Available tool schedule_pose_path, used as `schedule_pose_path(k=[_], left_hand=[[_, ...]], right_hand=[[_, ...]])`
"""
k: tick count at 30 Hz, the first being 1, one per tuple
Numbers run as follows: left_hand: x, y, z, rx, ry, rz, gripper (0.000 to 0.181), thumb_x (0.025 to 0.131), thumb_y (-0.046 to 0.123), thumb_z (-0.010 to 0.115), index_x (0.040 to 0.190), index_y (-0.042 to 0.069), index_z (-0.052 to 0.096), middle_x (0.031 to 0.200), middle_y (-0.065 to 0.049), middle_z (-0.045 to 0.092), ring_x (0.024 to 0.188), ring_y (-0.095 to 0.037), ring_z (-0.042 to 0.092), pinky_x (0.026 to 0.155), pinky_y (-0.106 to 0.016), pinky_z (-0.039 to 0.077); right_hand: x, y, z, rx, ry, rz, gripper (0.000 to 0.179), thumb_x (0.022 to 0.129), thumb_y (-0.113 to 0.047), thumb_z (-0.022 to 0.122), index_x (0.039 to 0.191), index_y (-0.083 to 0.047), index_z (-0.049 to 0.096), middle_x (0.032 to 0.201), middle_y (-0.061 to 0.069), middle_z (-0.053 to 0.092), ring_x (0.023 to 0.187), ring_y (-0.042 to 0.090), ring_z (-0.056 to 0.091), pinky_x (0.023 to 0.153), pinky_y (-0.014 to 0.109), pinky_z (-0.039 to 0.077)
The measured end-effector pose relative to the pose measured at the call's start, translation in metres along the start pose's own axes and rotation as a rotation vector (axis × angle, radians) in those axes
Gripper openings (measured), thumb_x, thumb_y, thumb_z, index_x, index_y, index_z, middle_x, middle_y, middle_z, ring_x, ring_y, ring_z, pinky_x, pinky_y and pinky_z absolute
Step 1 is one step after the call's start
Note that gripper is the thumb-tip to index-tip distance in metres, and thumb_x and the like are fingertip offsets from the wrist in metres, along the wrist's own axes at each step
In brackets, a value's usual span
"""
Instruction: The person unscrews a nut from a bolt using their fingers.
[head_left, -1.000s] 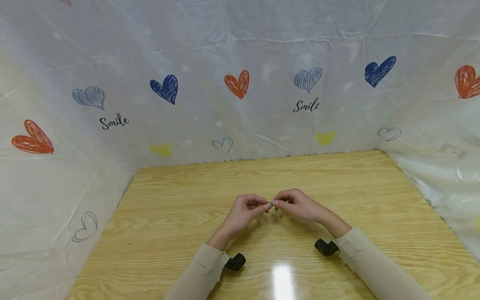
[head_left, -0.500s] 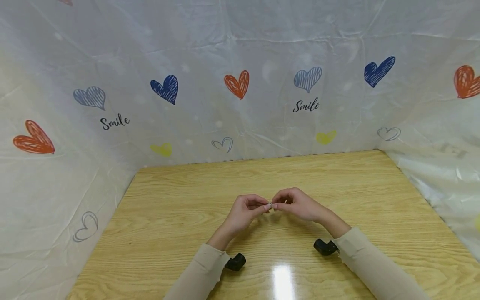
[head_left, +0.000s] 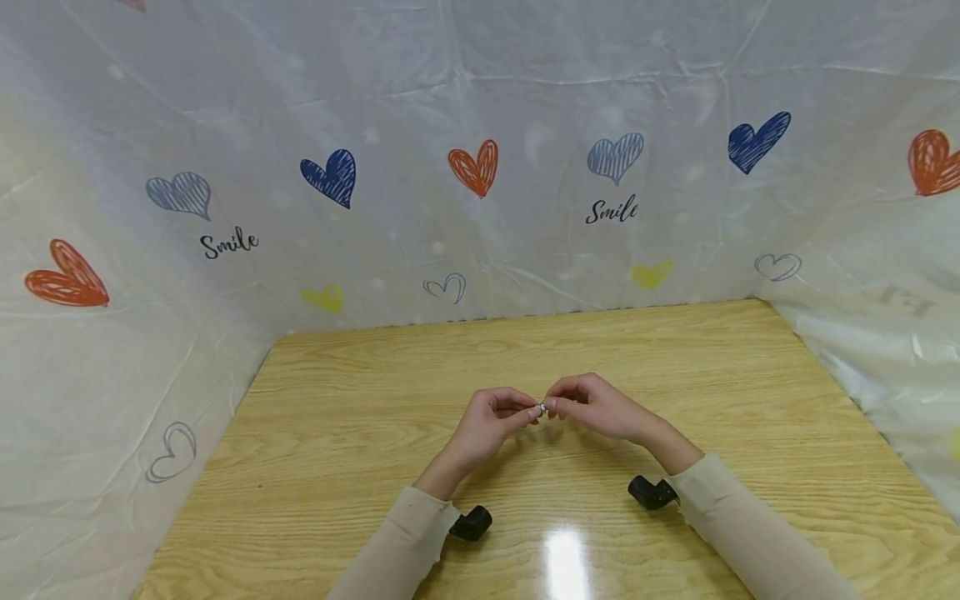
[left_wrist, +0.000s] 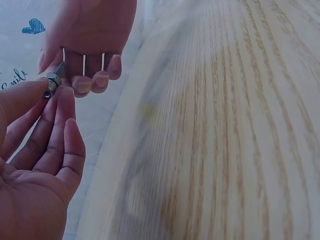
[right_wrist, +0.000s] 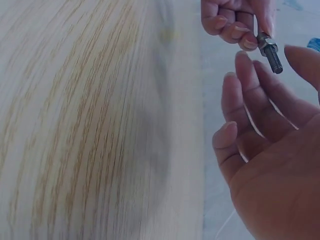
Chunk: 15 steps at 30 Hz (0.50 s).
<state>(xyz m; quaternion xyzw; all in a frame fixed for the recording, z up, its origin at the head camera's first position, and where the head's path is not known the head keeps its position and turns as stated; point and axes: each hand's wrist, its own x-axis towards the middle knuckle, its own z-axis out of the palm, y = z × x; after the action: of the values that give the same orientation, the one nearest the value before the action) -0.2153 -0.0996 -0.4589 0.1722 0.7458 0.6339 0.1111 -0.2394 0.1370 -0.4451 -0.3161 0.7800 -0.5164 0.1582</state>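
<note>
In the left wrist view, my left hand (left_wrist: 40,165) pinches a small metal bolt (left_wrist: 61,68) between thumb and fingers at its head end. A hex nut (left_wrist: 54,78) sits on the bolt, and the threaded end sticks out toward the other hand. My right hand (right_wrist: 280,130) is beside that end, its thumb and fingers spread apart around the tip with a gap showing in the right wrist view. From the head view, the left hand (head_left: 491,425) and right hand (head_left: 603,408) meet fingertip to fingertip above the table, with the bolt a tiny glint between them.
A wood-grain table (head_left: 360,400) lies under both hands. White sheeting (head_left: 525,250) printed with hearts and "Smile" hangs behind and at the sides. Black angled pieces (head_left: 472,523) stick out beside both beige sleeves (head_left: 408,533).
My right fingers closed in on the bolt half a second ago and have now drawn slightly back to the right, showing more of the metal. The left hand stays nearly still.
</note>
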Motion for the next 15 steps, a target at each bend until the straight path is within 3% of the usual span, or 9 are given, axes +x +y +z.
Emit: schedule_pose_path(k=[8,15], left_hand=[[0.0008,0.0001,0.0007,-0.008,0.002,0.007,0.017,0.097,0.014,0.073,0.109,0.002,0.075,0.11,-0.012,0.074,0.098,-0.028,0.072,0.092,-0.053,0.057],[0.0006,-0.0013,0.0004,-0.007,-0.004,0.012,0.016,0.097,0.013,0.073,0.109,0.002,0.075,0.109,-0.013,0.074,0.1,-0.036,0.072,0.092,-0.054,0.057]], right_hand=[[0.0038,0.0023,0.0024,-0.01,-0.043,0.004,0.037,0.11,-0.028,0.051,0.106,0.002,0.073,0.098,0.021,0.072,0.091,0.042,0.065,0.077,0.042,0.054],[0.0044,0.0033,0.0045,0.017,-0.032,0.008,0.032,0.109,-0.022,0.054,0.106,0.002,0.074,0.099,0.024,0.07,0.091,0.043,0.064,0.079,0.043,0.054]])
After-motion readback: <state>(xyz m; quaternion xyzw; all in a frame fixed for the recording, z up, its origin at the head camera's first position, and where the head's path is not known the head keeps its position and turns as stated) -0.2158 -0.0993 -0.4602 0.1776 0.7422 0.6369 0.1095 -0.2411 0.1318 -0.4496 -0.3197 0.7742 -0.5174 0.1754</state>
